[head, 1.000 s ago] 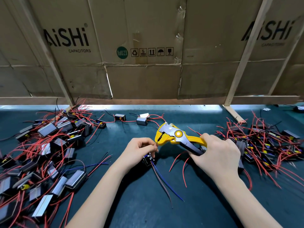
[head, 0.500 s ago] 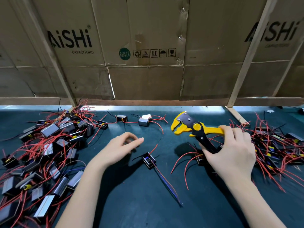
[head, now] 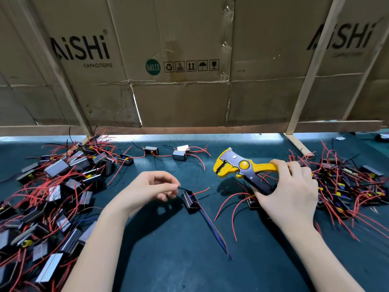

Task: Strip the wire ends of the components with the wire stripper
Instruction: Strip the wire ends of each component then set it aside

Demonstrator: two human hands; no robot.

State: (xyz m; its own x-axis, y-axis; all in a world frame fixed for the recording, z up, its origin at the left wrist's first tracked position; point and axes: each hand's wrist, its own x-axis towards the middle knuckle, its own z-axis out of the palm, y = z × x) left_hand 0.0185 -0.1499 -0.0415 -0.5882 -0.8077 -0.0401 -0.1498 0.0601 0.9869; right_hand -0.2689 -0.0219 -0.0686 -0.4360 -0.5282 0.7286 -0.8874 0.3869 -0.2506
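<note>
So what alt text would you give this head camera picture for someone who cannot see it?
A person's right hand holds a yellow wire stripper above a dark mat, while the left hand pinches a black wire on a small black component. Piles of red-wired components lie on both sides.

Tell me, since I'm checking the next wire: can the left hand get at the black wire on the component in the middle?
Probably yes: the left hand has its fingertips at the black wire of the component; nothing lies between.
</note>
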